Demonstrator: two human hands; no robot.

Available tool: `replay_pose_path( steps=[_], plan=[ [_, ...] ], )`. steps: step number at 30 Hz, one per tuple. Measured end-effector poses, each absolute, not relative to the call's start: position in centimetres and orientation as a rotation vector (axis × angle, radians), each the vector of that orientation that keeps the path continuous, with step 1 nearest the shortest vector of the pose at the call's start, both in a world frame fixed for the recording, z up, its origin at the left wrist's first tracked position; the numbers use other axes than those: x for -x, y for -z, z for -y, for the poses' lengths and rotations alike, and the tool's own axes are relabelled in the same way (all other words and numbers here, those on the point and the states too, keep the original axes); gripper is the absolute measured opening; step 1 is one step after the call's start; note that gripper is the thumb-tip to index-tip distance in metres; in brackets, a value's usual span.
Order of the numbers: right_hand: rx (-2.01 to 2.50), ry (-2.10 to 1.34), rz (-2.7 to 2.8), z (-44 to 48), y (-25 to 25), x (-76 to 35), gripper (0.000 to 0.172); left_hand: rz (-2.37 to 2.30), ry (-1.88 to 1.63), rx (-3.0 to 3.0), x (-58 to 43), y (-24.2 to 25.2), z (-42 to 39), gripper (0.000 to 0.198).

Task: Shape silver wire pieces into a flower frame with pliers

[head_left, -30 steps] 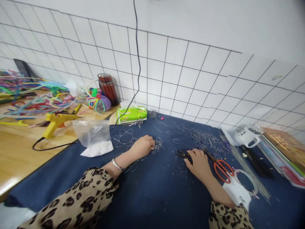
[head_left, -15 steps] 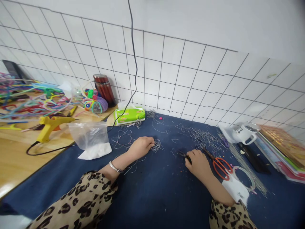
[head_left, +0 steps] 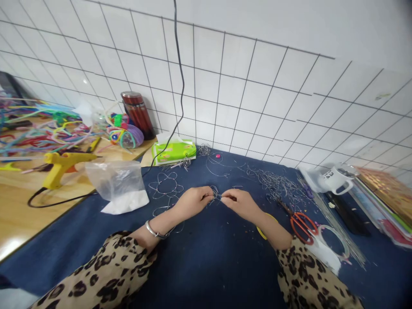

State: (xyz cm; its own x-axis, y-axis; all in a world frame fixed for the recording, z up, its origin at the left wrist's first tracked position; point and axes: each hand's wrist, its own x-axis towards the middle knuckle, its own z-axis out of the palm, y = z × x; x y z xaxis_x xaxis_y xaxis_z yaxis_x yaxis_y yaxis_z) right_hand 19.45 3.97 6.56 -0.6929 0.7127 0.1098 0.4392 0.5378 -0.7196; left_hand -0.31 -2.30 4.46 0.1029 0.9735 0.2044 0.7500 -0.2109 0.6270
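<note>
A small tangle of thin silvery wire [head_left: 215,194] is pinched between the fingertips of my left hand [head_left: 194,201], over the dark blue cloth [head_left: 212,262]. From the other side my right hand [head_left: 242,203] pinches the wire too, thumb against forefinger. The hands face each other, a small gap apart. Left of them lies a flower-shaped wire piece [head_left: 166,185] with small beads, and more bent wire runs partly under my left wrist. Beneath my right forearm shows a tool with yellow handles [head_left: 261,232], mostly hidden.
Orange-handled scissors [head_left: 304,227], a heap of wire [head_left: 278,183] and a white mug [head_left: 336,179] are on the right. On the left are a clear plastic bag [head_left: 117,184], a yellow glue gun [head_left: 59,167], a green tissue pack [head_left: 174,152] and a red flask [head_left: 138,115].
My right hand has let go of the dark-tipped tool and moved left to the wire in my left hand. The view has shifted slightly.
</note>
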Motion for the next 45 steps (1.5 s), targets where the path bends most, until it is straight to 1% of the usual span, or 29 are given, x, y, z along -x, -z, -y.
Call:
replay_pose_path(
  steps=[3, 6, 9, 12, 19, 24, 31, 35, 39, 42, 45],
  plan=[
    [0.970, -1.260, 2.253, -4.2, -5.9, -18.3, 0.019, -1.555, -0.885, -1.860, 0.2, -4.6, 2.3, 0.017],
    [1.024, -1.505, 2.010, -4.7, -5.3, -18.2, 0.020, -1.378, -0.909, -1.558, 0.2, -4.5, 2.2, 0.019],
    [1.014, -1.607, 1.842, -4.8, -4.8, -18.5, 0.023, -1.280, -0.928, -1.335, 0.1, -4.5, 2.3, 0.022],
    [0.988, -1.664, 1.755, -4.5, -4.5, -18.7, 0.024, -1.228, -0.946, -1.252, -0.2, -4.4, 2.4, 0.021],
    [0.934, -1.726, 1.648, -3.7, -4.3, -18.6, 0.025, -1.213, -1.003, -1.117, -0.9, -4.2, 2.5, 0.023],
    [0.899, -1.771, 1.611, -3.7, -3.8, -18.5, 0.023, -1.252, -1.056, -1.124, -1.4, -3.7, 2.5, 0.022],
    [0.854, -1.835, 1.524, -3.1, -3.4, -18.6, 0.022, -1.281, -1.086, -1.157, -1.7, -3.6, 2.7, 0.017],
    [0.856, -1.840, 1.629, -3.1, -3.7, -18.9, 0.020, -1.309, -1.139, -1.177, -1.7, -3.8, 2.8, 0.016],
    [0.873, -1.807, 1.725, -3.0, -3.9, -18.9, 0.017, -1.271, -1.260, -1.154, -2.0, -4.0, 3.0, 0.021],
    [0.873, -1.766, 1.489, -2.5, -3.7, -18.7, 0.018, -1.196, -1.411, -1.069, -2.6, -4.1, 3.4, 0.027],
    [0.851, -1.740, 1.321, -1.9, -3.5, -18.3, 0.019, -1.163, -1.396, -1.057, -3.5, -4.0, 3.9, 0.032]
  ],
)
